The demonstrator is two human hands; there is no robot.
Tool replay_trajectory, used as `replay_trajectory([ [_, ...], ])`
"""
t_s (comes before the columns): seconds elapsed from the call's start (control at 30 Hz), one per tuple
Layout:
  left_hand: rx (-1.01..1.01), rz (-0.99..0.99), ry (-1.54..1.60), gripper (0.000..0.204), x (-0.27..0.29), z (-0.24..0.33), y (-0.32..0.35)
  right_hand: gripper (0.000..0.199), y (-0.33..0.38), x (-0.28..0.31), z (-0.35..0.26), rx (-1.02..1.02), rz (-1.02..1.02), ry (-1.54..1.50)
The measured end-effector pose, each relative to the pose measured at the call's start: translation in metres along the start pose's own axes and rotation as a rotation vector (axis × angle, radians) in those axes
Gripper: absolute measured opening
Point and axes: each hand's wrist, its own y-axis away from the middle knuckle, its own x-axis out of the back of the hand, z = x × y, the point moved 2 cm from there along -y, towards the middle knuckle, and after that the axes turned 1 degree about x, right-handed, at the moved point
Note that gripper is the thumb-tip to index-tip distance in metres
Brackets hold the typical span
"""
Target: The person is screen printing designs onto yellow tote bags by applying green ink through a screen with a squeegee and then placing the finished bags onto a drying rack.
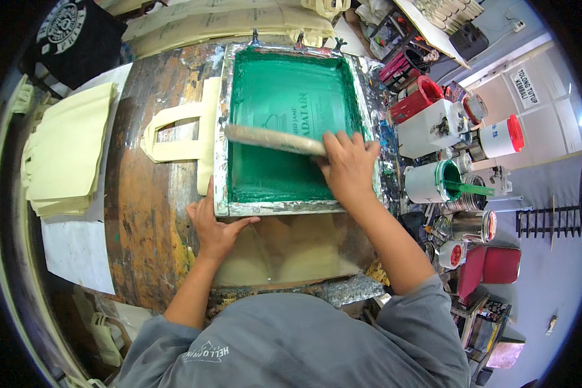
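Note:
A screen-printing frame (284,208) with a green ink-covered mesh (284,90) lies on a paint-stained wooden table (142,207). My right hand (348,161) grips the wooden squeegee (271,138), which lies across the middle of the mesh. My left hand (213,223) rests flat on the table, fingers spread, touching the frame's near left corner. A cream tote bag (174,132) lies under the frame, its handles sticking out to the left.
A stack of cream tote bags (64,152) sits at the table's left. More bags (226,22) lie beyond the frame. To the right stand a white bucket of green ink with a stick (433,181), red-lidded jars (501,137) and metal cans (472,226).

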Motion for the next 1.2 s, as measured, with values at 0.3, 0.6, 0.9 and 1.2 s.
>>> replay_trajectory([
  [0.3, -0.029, 0.018, -0.013, 0.127, 0.002, 0.004, -0.008, 0.050, -0.141, -0.064, 0.054, -0.135, 0.028, 0.103],
  [0.6, -0.011, 0.008, -0.210, 0.124, 0.032, 0.020, -0.039, 0.060, -0.190, -0.043, 0.103, -0.099, -0.021, 0.031],
  [0.9, -0.630, 0.231, -0.209, 0.083, -0.045, 0.060, -0.317, 0.065, -0.229, -0.099, 0.096, 0.054, -0.051, 0.009],
  [1.2, -0.545, 0.169, -0.497, 0.065, -0.129, 0.036, -0.366, 0.055, -0.222, -0.112, 0.115, 0.099, 0.215, 0.035],
])
